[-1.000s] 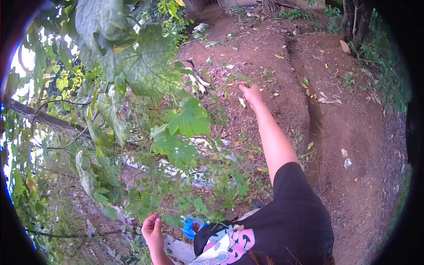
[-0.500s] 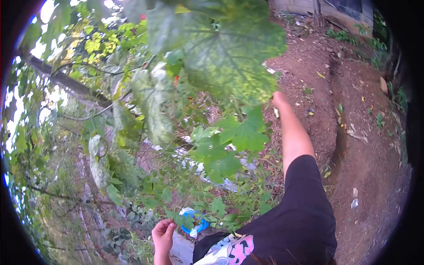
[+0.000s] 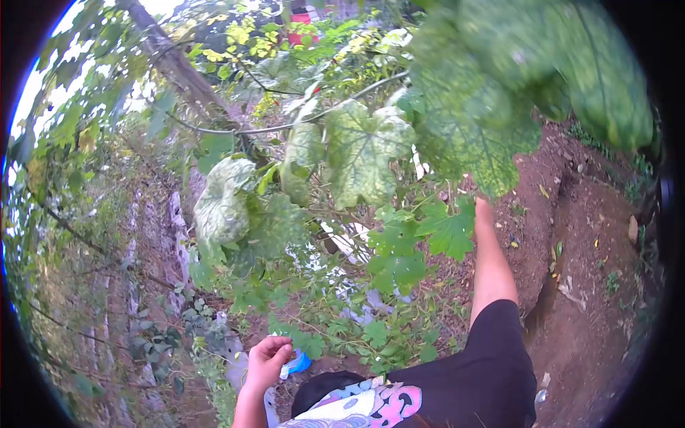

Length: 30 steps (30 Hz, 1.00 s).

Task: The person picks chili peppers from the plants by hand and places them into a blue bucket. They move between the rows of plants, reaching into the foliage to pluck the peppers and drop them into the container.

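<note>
My left hand (image 3: 268, 361) is low in the view, its fingers curled in against the thumb. A green lobed leaf (image 3: 305, 342) is right beside its fingertips, but I cannot make out whether they pinch anything. My right arm reaches forward on the right. Only the lower part of my right hand (image 3: 484, 209) shows; its fingers are hidden behind a large mottled leaf (image 3: 467, 146). Just left of that hand hangs a smaller bright green leaf (image 3: 449, 227).
A blue object (image 3: 300, 364) lies on the ground by my left hand. Pale blotched leaves (image 3: 365, 153) hang from a thin vine (image 3: 275, 130) ahead. A thick branch (image 3: 182, 71) slants across the upper left. Bare brown soil with a trench (image 3: 546, 303) runs along the right.
The view has shifted, so the foliage sits further right and the wall has left the frame. My left hand appears slightly higher. The right hand is more covered by leaf than before.
</note>
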Each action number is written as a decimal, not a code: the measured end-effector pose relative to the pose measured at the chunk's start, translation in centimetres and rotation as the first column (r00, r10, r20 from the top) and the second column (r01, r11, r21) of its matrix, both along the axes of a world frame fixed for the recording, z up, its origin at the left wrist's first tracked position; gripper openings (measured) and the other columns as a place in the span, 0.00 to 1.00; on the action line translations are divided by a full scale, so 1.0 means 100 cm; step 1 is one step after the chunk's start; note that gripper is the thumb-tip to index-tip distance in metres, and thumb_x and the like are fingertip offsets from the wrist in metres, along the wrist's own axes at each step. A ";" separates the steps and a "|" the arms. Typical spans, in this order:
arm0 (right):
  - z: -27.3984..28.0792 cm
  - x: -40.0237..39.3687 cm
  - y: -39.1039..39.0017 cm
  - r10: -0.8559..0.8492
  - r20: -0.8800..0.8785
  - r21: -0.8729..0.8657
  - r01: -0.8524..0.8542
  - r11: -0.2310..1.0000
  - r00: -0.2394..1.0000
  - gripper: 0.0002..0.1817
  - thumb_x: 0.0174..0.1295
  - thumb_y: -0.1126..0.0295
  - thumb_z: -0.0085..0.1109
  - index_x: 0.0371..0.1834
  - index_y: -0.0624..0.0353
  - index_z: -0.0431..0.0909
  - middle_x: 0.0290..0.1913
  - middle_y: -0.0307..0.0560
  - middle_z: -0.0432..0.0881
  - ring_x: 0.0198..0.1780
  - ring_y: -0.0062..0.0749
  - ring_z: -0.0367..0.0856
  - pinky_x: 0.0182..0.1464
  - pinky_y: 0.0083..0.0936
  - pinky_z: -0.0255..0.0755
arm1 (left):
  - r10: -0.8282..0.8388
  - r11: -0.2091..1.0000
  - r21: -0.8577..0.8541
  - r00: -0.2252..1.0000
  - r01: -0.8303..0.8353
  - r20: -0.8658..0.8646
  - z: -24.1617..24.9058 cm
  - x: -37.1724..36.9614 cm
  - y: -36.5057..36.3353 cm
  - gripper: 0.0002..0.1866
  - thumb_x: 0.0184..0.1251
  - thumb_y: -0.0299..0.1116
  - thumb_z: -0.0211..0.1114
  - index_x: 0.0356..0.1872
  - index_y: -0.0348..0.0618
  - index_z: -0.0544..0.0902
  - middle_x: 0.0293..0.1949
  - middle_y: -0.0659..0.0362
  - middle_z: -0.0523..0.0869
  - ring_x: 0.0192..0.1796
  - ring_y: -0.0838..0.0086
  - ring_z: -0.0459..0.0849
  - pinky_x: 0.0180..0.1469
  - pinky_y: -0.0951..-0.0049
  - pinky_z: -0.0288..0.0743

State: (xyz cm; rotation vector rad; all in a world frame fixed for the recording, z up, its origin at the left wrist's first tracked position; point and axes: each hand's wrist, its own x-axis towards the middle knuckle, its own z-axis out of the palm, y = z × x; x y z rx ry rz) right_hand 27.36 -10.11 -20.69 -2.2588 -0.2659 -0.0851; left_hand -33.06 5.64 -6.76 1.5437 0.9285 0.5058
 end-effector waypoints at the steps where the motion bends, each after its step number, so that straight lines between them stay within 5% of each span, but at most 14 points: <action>1: 0.004 -0.007 -0.002 -0.005 -0.025 0.040 0.006 0.999 1.000 0.15 0.49 0.71 0.49 0.39 0.59 0.79 0.36 0.63 0.80 0.42 0.56 0.78 0.45 0.44 0.71 | 0.004 1.000 -0.017 1.000 -0.004 0.005 0.000 -0.002 -0.002 0.08 0.60 0.24 0.63 0.40 0.33 0.80 0.33 0.60 0.83 0.36 0.80 0.80 0.40 0.79 0.75; 3: 0.007 -0.013 -0.009 0.035 0.123 -0.173 -0.014 0.985 0.992 0.14 0.49 0.70 0.49 0.39 0.59 0.79 0.36 0.64 0.80 0.42 0.56 0.78 0.45 0.44 0.71 | -0.026 1.000 0.010 1.000 0.026 -0.007 -0.008 -0.008 -0.002 0.08 0.61 0.24 0.62 0.40 0.34 0.80 0.33 0.61 0.83 0.35 0.82 0.80 0.39 0.80 0.74; 7: -0.019 -0.010 -0.027 -0.029 0.125 0.030 0.025 0.999 0.992 0.11 0.53 0.68 0.53 0.36 0.62 0.78 0.30 0.58 0.81 0.33 0.47 0.81 0.37 0.37 0.73 | -0.046 0.999 -0.004 0.999 0.046 -0.005 -0.015 -0.018 -0.009 0.08 0.61 0.26 0.62 0.41 0.36 0.80 0.33 0.63 0.83 0.34 0.83 0.79 0.39 0.81 0.74; 9: -0.025 -0.028 -0.043 0.030 -0.196 0.368 0.045 0.929 0.980 0.09 0.55 0.67 0.53 0.35 0.59 0.77 0.24 0.47 0.76 0.24 0.34 0.74 0.26 0.28 0.67 | -0.058 0.998 0.015 0.998 0.058 0.007 -0.011 -0.024 -0.015 0.08 0.61 0.26 0.62 0.41 0.36 0.80 0.33 0.63 0.83 0.35 0.83 0.79 0.39 0.81 0.74; 12: -0.048 -0.061 -0.069 0.262 -0.570 0.691 0.282 0.665 0.779 0.06 0.61 0.65 0.52 0.34 0.54 0.75 0.17 0.35 0.69 0.13 0.20 0.64 0.11 0.18 0.56 | -0.043 0.997 -0.058 0.995 0.048 0.092 -0.003 -0.036 -0.022 0.09 0.61 0.26 0.63 0.42 0.36 0.80 0.35 0.63 0.83 0.36 0.83 0.79 0.41 0.81 0.74; 19: -0.048 -0.193 -0.112 0.544 -0.685 0.726 0.514 0.457 0.484 0.05 0.65 0.63 0.49 0.36 0.48 0.74 0.21 0.32 0.71 0.18 0.19 0.65 0.16 0.14 0.60 | 0.006 0.976 -0.204 0.935 0.071 0.353 0.052 -0.082 -0.042 0.12 0.58 0.24 0.63 0.44 0.35 0.79 0.38 0.60 0.83 0.41 0.78 0.80 0.46 0.76 0.74; 23: -0.016 -0.248 -0.115 0.627 -0.566 0.823 0.415 0.389 0.535 0.06 0.66 0.62 0.50 0.38 0.49 0.74 0.22 0.31 0.68 0.21 0.18 0.65 0.17 0.13 0.63 | -0.072 0.990 -0.075 0.886 0.119 0.458 0.083 -0.142 -0.034 0.13 0.59 0.21 0.60 0.46 0.35 0.78 0.39 0.60 0.82 0.39 0.80 0.79 0.41 0.80 0.72; 27: 0.042 -0.289 -0.104 0.652 -0.435 0.899 0.339 0.277 0.621 0.06 0.67 0.64 0.47 0.38 0.50 0.73 0.22 0.32 0.67 0.21 0.19 0.63 0.18 0.14 0.63 | 0.049 0.950 0.242 0.858 -0.199 0.512 0.098 -0.226 -0.013 0.13 0.58 0.20 0.60 0.45 0.35 0.77 0.37 0.60 0.80 0.39 0.78 0.78 0.43 0.78 0.72; 30: 0.071 -0.295 -0.103 0.532 -0.381 0.924 0.287 0.254 0.756 0.07 0.68 0.64 0.46 0.34 0.53 0.69 0.21 0.33 0.67 0.22 0.20 0.65 0.21 0.15 0.69 | 0.303 0.838 0.264 0.809 -0.478 0.504 0.088 -0.296 0.000 0.11 0.60 0.21 0.58 0.45 0.36 0.77 0.37 0.60 0.79 0.38 0.79 0.77 0.43 0.79 0.71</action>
